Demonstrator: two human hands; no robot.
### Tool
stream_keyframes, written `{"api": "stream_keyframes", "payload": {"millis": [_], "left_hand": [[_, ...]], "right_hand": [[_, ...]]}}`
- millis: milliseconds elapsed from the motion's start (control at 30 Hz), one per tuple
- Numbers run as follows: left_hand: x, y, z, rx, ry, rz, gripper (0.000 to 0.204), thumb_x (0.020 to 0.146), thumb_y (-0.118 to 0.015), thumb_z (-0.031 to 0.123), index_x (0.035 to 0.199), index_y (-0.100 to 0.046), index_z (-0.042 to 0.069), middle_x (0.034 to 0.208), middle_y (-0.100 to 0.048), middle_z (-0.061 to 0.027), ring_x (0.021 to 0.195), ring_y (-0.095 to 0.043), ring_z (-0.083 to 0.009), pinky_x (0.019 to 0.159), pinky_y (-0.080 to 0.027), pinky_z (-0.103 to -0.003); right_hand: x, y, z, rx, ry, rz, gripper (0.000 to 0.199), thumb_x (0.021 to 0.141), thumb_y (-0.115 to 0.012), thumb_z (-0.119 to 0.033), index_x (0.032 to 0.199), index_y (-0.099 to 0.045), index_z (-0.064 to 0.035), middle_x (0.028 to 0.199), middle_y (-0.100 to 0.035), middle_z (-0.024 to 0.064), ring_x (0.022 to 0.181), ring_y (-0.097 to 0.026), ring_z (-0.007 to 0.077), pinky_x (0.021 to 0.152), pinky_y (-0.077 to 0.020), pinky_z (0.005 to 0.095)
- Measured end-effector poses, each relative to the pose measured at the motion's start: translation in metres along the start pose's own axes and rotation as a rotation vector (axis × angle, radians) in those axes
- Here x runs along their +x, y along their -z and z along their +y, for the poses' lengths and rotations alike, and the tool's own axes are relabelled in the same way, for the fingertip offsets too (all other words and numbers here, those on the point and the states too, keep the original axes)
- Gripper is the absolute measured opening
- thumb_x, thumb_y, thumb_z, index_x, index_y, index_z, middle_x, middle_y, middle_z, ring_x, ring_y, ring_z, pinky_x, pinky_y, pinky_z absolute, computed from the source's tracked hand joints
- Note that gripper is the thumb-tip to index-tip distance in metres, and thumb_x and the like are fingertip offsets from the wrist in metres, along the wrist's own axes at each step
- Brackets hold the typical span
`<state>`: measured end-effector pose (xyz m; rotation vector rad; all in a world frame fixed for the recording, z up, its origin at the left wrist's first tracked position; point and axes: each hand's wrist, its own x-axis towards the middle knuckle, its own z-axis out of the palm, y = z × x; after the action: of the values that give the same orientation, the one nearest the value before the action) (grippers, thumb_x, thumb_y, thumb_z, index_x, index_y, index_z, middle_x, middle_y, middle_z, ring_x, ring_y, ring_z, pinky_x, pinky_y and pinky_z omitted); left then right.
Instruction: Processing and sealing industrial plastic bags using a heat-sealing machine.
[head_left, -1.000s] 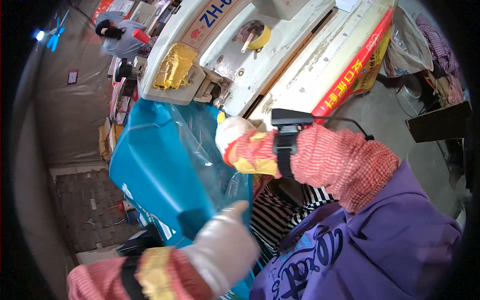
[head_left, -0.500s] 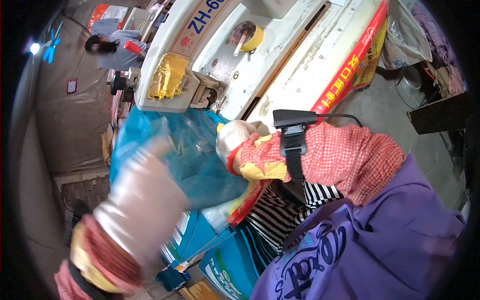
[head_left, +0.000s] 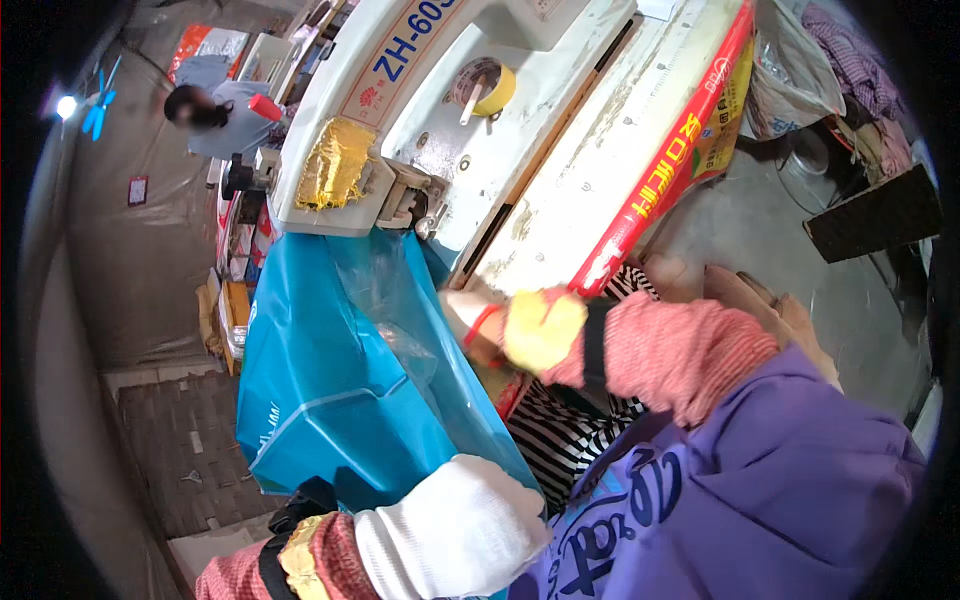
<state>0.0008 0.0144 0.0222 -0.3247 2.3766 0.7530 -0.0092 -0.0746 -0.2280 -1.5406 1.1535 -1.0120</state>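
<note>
A large blue bag (head_left: pixel 330 390) with a shiny, plastic-like surface hangs from under the head of a white sewing machine (head_left: pixel 330 205) down toward my lap. My left hand (head_left: pixel 455 525), in a white glove, is closed at the bag's near edge, its fingertips turned out of sight. Farther up, my right hand (head_left: pixel 470 315), gloved and a little blurred, lies against the bag's right edge beside the machine bed (head_left: pixel 540 225). Its fingers are mostly hidden. Clear film (head_left: pixel 400 345) shows along the bag between my hands.
A yellow tape roll (head_left: pixel 495 92) with a stick in it sits on the machine. A red and yellow printed strip (head_left: pixel 650 185) lines the table's front edge. At the right stands a dark board (head_left: pixel 870 215). Another person (head_left: pixel 225 115) is at the far left.
My left hand has swung from the left down and right toward my lap. The blue bag now spreads lower and flatter. My right hand stays near the machine, its forearm turned.
</note>
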Motion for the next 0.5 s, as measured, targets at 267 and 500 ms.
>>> {"api": "stream_keyframes", "payload": {"millis": [267,500], "left_hand": [[0.017,0.001,-0.009,-0.071,-0.160,0.016,0.016,0.078,-0.057,0.024,0.066,-0.060,0.013,0.055,-0.049,-0.0036,0.050,-0.054,-0.0234,0.046,-0.043,-0.035],[0.030,-0.010,-0.016,-0.072,-0.185,0.019,0.031,0.078,-0.056,0.027,0.053,-0.053,0.010,0.055,-0.049,-0.0043,0.050,-0.054,-0.0260,0.047,-0.044,-0.037]], "right_hand": [[-0.056,-0.006,0.059,1.244,0.066,-0.621,0.018,0.077,-0.055,-0.024,0.064,-0.058,-0.0109,0.063,-0.057,0.0050,0.055,-0.056,0.0241,0.049,-0.0446,0.0377],[-0.057,-0.011,-0.013,0.204,0.314,-0.482,0.014,0.077,-0.054,-0.022,0.070,-0.060,-0.0119,0.068,-0.059,0.0080,0.062,-0.058,0.0245,0.058,-0.0456,0.0373]]}}
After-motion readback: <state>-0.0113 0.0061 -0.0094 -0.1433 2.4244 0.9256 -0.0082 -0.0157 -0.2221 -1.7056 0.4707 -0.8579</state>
